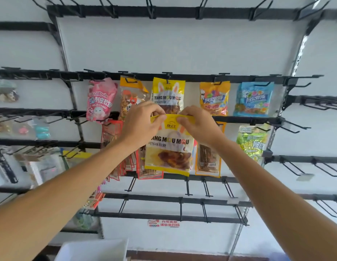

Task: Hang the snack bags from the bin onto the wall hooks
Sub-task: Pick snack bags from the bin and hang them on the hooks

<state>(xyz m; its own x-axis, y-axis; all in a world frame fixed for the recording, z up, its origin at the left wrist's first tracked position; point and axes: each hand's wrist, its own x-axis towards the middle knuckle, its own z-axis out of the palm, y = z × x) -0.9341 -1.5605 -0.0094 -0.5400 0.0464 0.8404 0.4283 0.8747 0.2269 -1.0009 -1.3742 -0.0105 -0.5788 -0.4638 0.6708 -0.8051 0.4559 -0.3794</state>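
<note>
Pinching the top edge of the yellow snack bag [169, 147] between curled fingers of left hand [143, 123] and right hand [197, 125], in front of the wall rack [182, 77], just below a matching hung bag [168, 95]. Hemmed in by red-edged bags [111, 140] at left and an orange-edged bag [208, 159] at right, with pink bag [100, 99], orange bag [214, 97] and blue bag [254, 98] along the row above. Open hooks [188, 185] on the rows beneath; white bin [92, 249] near, at bottom.

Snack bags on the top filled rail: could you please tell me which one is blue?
The rightmost bag, beside the orange bag; the others are pink, orange or yellow.
</note>
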